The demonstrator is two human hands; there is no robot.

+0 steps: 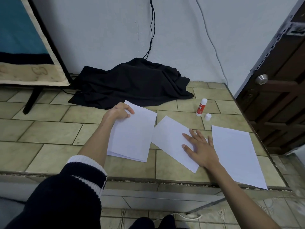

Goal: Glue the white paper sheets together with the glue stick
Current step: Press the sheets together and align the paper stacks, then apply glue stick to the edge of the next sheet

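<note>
Three lots of white paper lie on a tiled counter. My left hand (119, 112) grips the far left corner of the left stack of sheets (132, 136), which looks like two or three sheets. The middle sheet (171, 139) lies askew, and my right hand (200, 147) rests flat on its right part, fingers spread. A third sheet (237, 154) lies at the right, reaching the front edge. Behind the sheets stands the red and white glue stick (201, 107), uncapped, with its white cap (207, 116) upright beside it.
A heap of black cloth (132, 81) covers the back of the tiled counter (49, 129), with black cables rising from it. A framed picture (24, 38) on a dark stand leans at the left. A brown door (280, 80) with a metal knob borders the counter's right edge.
</note>
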